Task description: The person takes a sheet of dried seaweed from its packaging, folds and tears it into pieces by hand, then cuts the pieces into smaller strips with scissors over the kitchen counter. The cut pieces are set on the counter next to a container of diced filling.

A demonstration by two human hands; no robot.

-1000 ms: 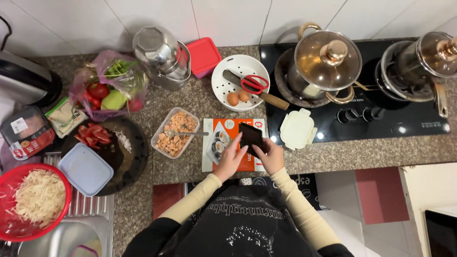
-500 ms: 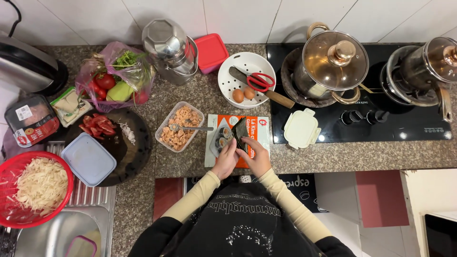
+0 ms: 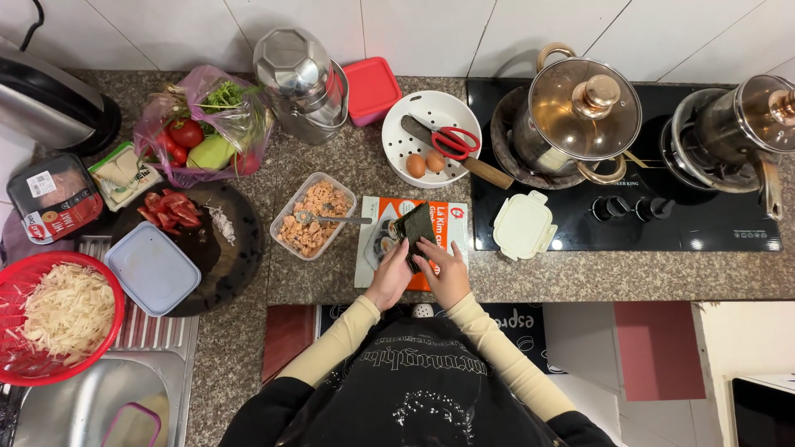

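Dark rectangular seaweed sheet [image 3: 413,228], previously lifted higher, was lowered over the orange packet [image 3: 443,228], pinched by left hand [image 3: 392,277] and right hand [image 3: 448,271].

An orange and white flat seaweed packet [image 3: 439,228] lies on the granite surface [image 3: 331,281] just in front of the cooktop's edge, partly under both hands. At the far left sits a black meat tray [image 3: 51,199] with a white sticker and a red label, touching a small green and white wrapped pack [image 3: 124,172]. A translucent pink plastic bag [image 3: 203,124] of vegetables stands behind them.
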